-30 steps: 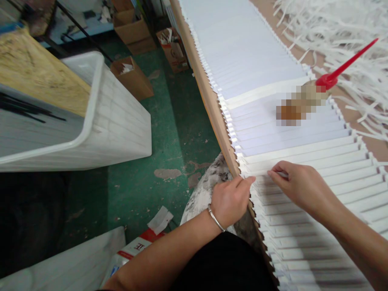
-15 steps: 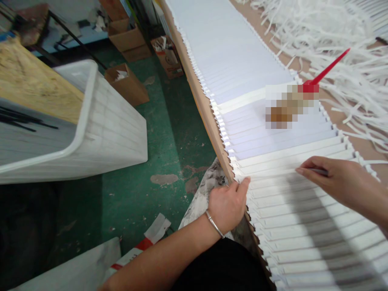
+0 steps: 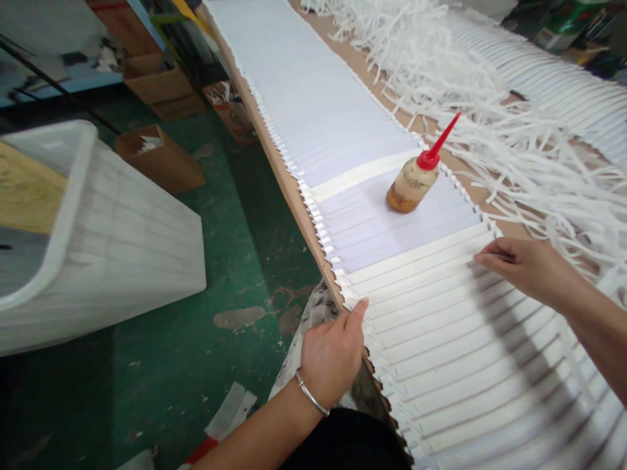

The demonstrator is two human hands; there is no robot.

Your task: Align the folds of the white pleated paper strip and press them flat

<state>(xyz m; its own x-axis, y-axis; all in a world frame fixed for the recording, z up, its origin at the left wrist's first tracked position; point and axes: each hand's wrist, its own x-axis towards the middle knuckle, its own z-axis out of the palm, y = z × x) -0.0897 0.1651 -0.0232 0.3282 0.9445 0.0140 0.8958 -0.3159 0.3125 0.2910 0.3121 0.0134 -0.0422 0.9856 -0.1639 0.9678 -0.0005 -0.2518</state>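
My left hand (image 3: pixel 333 356), with a bracelet at the wrist, is at the left edge of the white sheet (image 3: pixel 313 98). Its index finger presses the end of a white strip (image 3: pixel 421 282); the other fingers are curled, and the thumb is hidden. My right hand (image 3: pixel 524 264) is closed in a pinch over the strip's far end; the grip itself is blurred. Many parallel white strips cover the near part of the sheet, their ends folded along the edges. Beyond them, on bare sheet, stands a small bottle (image 3: pixel 414 186) with a red spout and brownish liquid low inside.
A heap of loose white strips (image 3: pixel 490 117) lies along the right of the brown tabletop (image 3: pixel 267 147). A white plastic bin (image 3: pixel 142 248) stands on the green floor at left, with cardboard boxes (image 3: pixel 159 156) behind. Another strip-covered sheet (image 3: pixel 553 85) is at far right.
The camera view has shifted right, so the table and bottle appear further left. My left finger stays pressed at the sheet's edge; my right hand remains pinched, slightly nearer the far edge.
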